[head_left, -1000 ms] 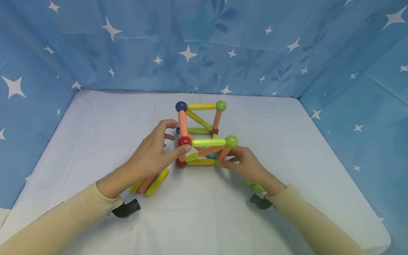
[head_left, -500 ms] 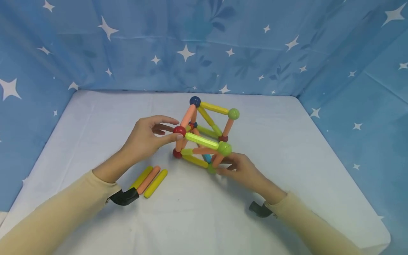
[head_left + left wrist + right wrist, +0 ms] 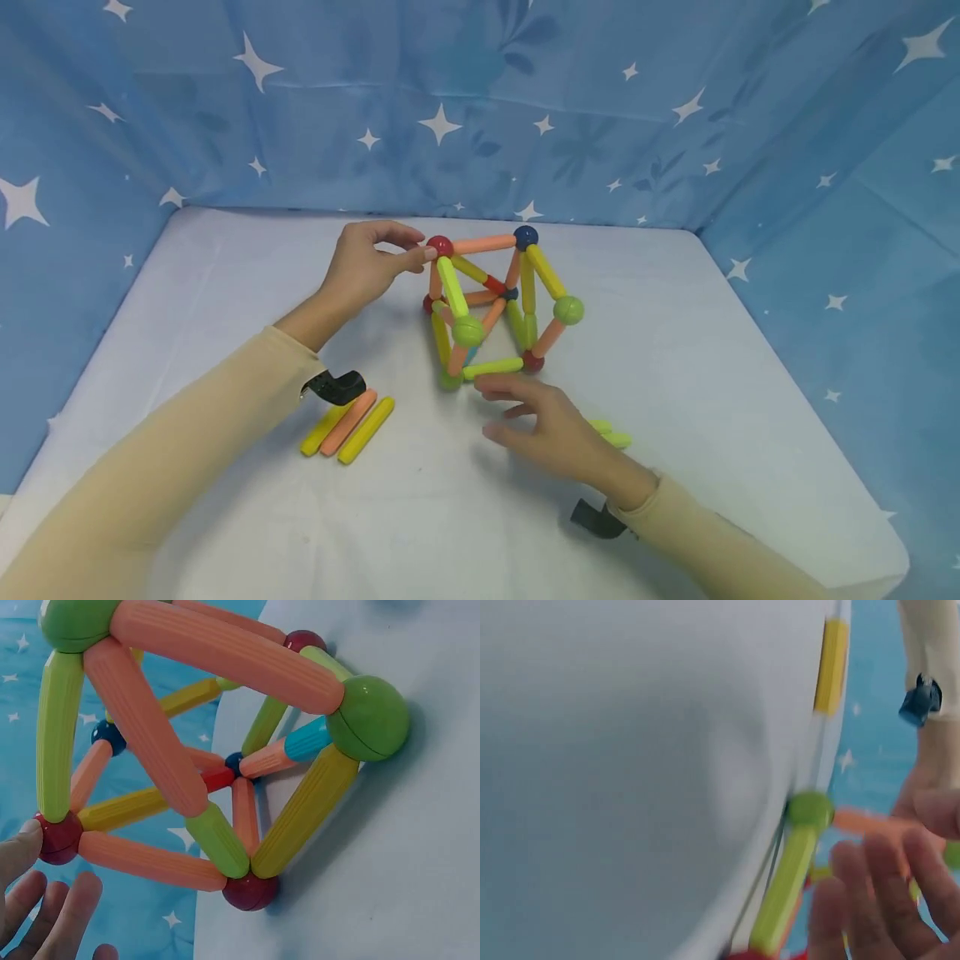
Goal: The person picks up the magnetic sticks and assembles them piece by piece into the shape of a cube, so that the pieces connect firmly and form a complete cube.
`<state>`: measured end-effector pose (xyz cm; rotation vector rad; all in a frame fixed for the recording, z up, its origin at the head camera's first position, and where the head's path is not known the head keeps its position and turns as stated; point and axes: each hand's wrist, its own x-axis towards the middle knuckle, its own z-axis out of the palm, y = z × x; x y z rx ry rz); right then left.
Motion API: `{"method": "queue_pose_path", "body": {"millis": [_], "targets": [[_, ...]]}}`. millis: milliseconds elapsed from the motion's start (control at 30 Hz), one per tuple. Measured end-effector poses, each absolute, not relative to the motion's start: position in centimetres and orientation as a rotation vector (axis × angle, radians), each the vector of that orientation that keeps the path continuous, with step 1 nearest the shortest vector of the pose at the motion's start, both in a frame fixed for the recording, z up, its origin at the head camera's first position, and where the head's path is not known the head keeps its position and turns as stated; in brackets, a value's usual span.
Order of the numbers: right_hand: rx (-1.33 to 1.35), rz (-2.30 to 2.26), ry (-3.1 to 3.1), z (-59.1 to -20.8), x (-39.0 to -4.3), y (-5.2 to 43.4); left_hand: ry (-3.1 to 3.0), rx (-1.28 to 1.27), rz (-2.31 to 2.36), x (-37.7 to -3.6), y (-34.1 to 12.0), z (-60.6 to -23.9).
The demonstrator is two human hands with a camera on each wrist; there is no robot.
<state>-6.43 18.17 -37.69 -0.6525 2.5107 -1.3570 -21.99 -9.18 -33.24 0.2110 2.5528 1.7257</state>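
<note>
Rod-and-ball frame on the white counter, one hand at its top corner, one beside its base.

Left hand (image 3: 365, 265) pinching the red ball (image 3: 440, 246) at the upper corner of the magnetic frame (image 3: 495, 308), fingers curled round it. Right hand (image 3: 551, 427) relaxed and spread, gripping nothing, fingertips just beside the lime rod (image 3: 492, 367) along the near bottom edge. Three loose rods (image 3: 347, 427) lying near the left wrist on the counter (image 3: 225, 275).

The rod-and-ball magnetic frame (image 3: 498, 310) blocks the table's centre. Three loose yellow and orange plastic rods (image 3: 348, 425) obstruct the lower left; bare white tabletop (image 3: 712, 333) lies open at right.
</note>
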Motion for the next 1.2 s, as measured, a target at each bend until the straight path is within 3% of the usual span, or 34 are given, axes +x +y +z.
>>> {"method": "queue_pose_path", "body": {"millis": [133, 267, 467, 567, 867, 1200], "targets": [[-0.516, -1.322, 2.765, -37.5, -6.9, 19.9, 2.610, 0.194, 1.680, -22.7, -9.0, -32.9], [-0.292, -1.262, 2.919, -37.4, -7.9, 22.3, 2.745, 0.384, 1.642, -21.1, -9.1, -31.7], [-0.168, -1.100, 2.792, -38.1, -9.8, 24.4, 2.885, 1.210, 1.458, -15.9, -8.4, -30.3], [-0.188, -1.015, 2.735, -38.3, -10.3, 24.2, 2.973, 1.455, 1.267, -14.0, -7.9, -30.6], [-0.219, -0.843, 2.797, -38.3, -9.7, 22.7, 3.037, 1.333, 1.241, -13.0, -8.1, -32.4], [-0.440, -0.478, 3.001, -38.2, -8.5, 21.2, 2.985, 1.201, 1.422, -13.2, -8.8, -32.6]]}}
